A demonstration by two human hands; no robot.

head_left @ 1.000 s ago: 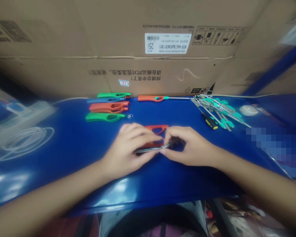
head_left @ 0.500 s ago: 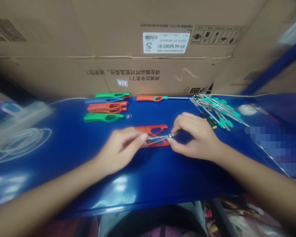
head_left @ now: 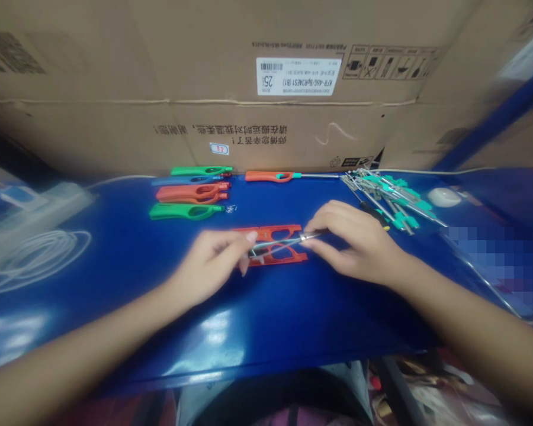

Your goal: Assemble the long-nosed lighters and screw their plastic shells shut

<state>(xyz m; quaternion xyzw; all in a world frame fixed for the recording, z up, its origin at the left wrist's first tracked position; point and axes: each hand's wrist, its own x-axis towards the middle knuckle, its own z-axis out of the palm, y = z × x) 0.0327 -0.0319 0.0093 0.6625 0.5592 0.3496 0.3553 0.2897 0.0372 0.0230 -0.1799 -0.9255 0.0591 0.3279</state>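
Two orange-red lighter handle halves (head_left: 281,228) lie in the middle of the table, partly covered by my hands. Above them, thin pale wires (head_left: 273,243) stretch between my two hands. My left hand (head_left: 217,260) pinches their left end between thumb and fingers; a small part there is blurred. At the other end, my right hand (head_left: 353,245) closes its thumb and forefinger on a slim metal tube (head_left: 302,236) where the wires enter. The rest of the tube is hidden by the fingers.
Several coloured lighter handles (head_left: 190,192) lie at the back left, near tiny metal bits (head_left: 231,208). An orange lighter (head_left: 266,176) lies by the cardboard box (head_left: 204,59). Metal rods with teal parts (head_left: 393,198) are piled right, beside a screwdriver (head_left: 368,207). A white cable (head_left: 48,254) coils left.
My left hand has shifted slightly left and its fingers have moved along the wires, so more wire shows. My right hand has stayed nearly in place, still on the metal tube.
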